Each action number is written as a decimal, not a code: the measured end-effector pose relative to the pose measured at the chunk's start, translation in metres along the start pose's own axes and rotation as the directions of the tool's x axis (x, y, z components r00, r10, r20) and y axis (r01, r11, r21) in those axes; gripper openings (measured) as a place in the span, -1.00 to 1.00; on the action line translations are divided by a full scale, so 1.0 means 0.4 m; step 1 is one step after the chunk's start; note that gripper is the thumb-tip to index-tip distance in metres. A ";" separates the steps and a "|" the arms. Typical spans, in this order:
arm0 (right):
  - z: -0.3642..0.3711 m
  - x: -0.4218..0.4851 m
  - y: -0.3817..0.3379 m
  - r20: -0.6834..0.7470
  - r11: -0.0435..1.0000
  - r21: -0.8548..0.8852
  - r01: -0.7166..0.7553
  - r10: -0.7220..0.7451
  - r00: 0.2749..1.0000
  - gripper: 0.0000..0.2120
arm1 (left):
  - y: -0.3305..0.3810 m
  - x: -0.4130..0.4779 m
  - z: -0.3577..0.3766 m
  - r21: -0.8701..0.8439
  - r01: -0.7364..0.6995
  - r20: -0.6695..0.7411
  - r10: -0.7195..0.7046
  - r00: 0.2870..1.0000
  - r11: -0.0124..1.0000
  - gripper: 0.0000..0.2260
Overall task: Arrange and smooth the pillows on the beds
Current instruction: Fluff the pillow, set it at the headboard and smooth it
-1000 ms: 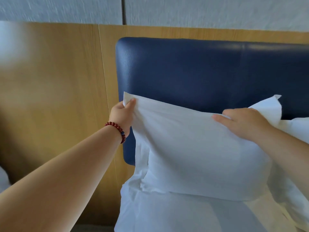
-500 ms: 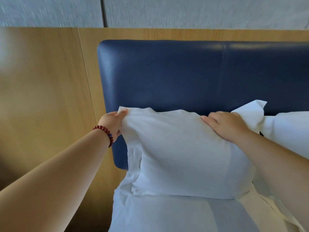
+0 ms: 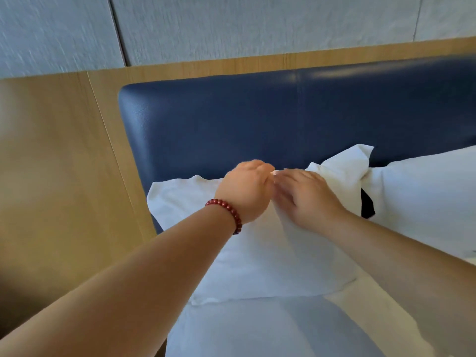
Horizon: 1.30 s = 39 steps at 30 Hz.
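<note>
Wall (image 3: 231, 27): grey, textured panels across the top of the view, blurred.
Wood panel (image 3: 51, 163): light brown, below the wall, running behind and to the left of the headboard.
Headboard (image 3: 257, 119): padded, dark blue, rounded left corner, one vertical seam. Its right end was cut off by the frame.
Bed (image 3: 257, 328): white sheet along the bottom, carrying two white pillows set against the headboard. The foot of the bed was out of view.
Pillow (image 3: 257, 266): stood leaning on the headboard at the bed's left end, lower edge on the sheet. Its flat case border stuck out at the upper left corner, and its upper right corner stood up in a point. A ridge of cloth ran down the face between the two wrists. Both forearms covered much of it.
Second pillow (image 3: 425, 197): just right of the first, a dark gap between them, cut off at the right edge.
Left hand (image 3: 247, 191): at the middle of the pillow's top edge, fingers clenched over that edge and grasping it. The fingertips were hidden behind the hand.
Right hand (image 3: 306, 197): just beside the left, fingers (image 3: 301, 176) released and nearly straight, resting on the pillow's top. The palm side was hidden.
Bracelet (image 3: 229, 210): dark red beads on the left wrist.
</note>
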State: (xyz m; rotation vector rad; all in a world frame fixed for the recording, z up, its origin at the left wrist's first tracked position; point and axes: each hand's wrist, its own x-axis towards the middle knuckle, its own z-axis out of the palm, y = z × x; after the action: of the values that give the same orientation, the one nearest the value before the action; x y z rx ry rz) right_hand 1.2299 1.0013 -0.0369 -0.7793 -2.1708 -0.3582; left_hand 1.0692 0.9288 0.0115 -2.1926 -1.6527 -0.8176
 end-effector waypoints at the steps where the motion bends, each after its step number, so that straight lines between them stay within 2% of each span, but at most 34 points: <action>1: -0.005 -0.008 0.016 0.079 1.000 0.000 -0.008 0.008 0.997 -0.66 | -0.002 0.008 0.025 0.080 0.040 0.119 -0.049 0.992 0.996 -0.71; 2: -0.015 -0.013 0.046 0.166 0.999 -0.029 -0.043 0.047 0.985 -0.59 | -0.011 0.009 0.043 0.149 0.070 0.200 -0.100 0.975 0.986 -0.65; 4: -0.041 -0.028 0.150 0.289 0.971 -0.126 -0.205 0.234 0.928 -0.48 | -0.037 -0.002 0.060 0.204 0.123 0.286 -0.179 0.941 0.971 -0.51; 6: -0.086 -0.035 0.235 0.330 0.911 -0.214 -0.353 0.408 0.852 -0.49 | -0.050 -0.011 0.061 0.226 0.142 0.299 -0.207 0.932 0.964 -0.48; 7: -0.103 -0.029 0.255 0.325 0.893 -0.251 -0.372 0.440 0.837 -0.51 | -0.049 -0.009 0.057 0.236 0.148 0.298 -0.216 0.930 0.961 -0.48; 9: -0.116 -0.010 0.245 0.247 0.907 -0.248 -0.339 0.398 0.883 -0.57 | -0.031 0.008 0.054 0.236 0.140 0.258 -0.201 0.945 0.962 -0.51; 11: -0.111 0.001 0.179 0.150 0.963 -0.079 -0.259 0.268 0.952 -0.56 | 0.003 0.029 0.064 0.189 0.111 0.200 -0.149 0.968 0.976 -0.54; 12: -0.099 -0.003 0.149 0.143 0.986 -0.005 -0.169 0.168 0.975 -0.54 | 0.018 0.037 0.074 0.168 0.090 0.198 -0.124 0.972 0.982 -0.54; 14: -0.068 -0.022 0.147 0.263 0.998 -0.022 -0.063 0.067 0.963 -0.44 | 0.035 0.052 0.099 0.184 0.046 0.260 -0.094 0.961 0.982 -0.52; 16: -0.062 -0.042 0.215 0.322 0.968 -0.102 -0.228 0.249 0.913 -0.39 | 0.031 0.051 0.120 0.232 0.031 0.322 -0.107 0.941 0.972 -0.49; 18: -0.082 -0.053 0.281 0.288 0.892 -0.148 -0.428 0.453 0.844 -0.48 | 0.021 0.049 0.124 0.246 0.049 0.335 -0.133 0.933 0.968 -0.47; 20: -0.099 -0.062 0.304 0.183 0.874 -0.118 -0.471 0.485 0.855 -0.57 | 0.021 0.055 0.117 0.245 0.068 0.334 -0.150 0.931 0.967 -0.49; 22: -0.115 -0.077 0.295 -0.007 0.862 -0.003 -0.508 0.508 0.862 -0.64 | 0.046 0.064 0.106 0.248 0.073 0.290 -0.146 0.946 0.966 -0.51; 24: -0.129 -0.100 0.297 -0.121 0.771 0.205 -0.603 0.631 0.766 -0.70 | 0.092 0.085 0.099 0.213 0.050 0.259 -0.106 0.960 0.976 -0.54; 25: -0.131 -0.110 0.308 -0.132 0.713 0.297 -0.635 0.689 0.712 -0.72 | 0.120 0.101 0.099 0.192 0.032 0.259 -0.082 0.962 0.981 -0.54; 27: -0.129 -0.130 0.333 -0.108 0.633 0.398 -0.664 0.751 0.651 -0.75 | 0.176 0.136 0.110 0.167 -0.011 0.272 -0.036 0.962 0.986 -0.52; 31: -0.113 -0.134 0.371 -0.040 0.535 0.466 -0.705 0.809 0.587 -0.79 | 0.209 0.177 0.169 0.184 -0.037 0.323 -0.025 0.946 0.982 -0.49; 35: -0.086 -0.085 0.398 0.047 0.441 0.479 -0.759 0.851 0.524 -0.69 | 0.180 0.168 0.220 0.223 -0.021 0.317 -0.053 0.947 0.975 -0.42; 39: -0.074 -0.038 0.411 0.135 0.234 0.549 -0.803 0.923 0.361 -0.52 | 0.161 0.155 0.229 0.201 -0.004 0.268 -0.051 0.962 0.979 -0.41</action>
State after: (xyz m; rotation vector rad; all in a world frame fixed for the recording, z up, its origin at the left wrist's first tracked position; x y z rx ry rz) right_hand 1.3593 1.1076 -0.0290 -1.3889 -1.1566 0.7294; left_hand 1.1664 1.0066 -0.0182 -2.2223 -1.7992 -0.3450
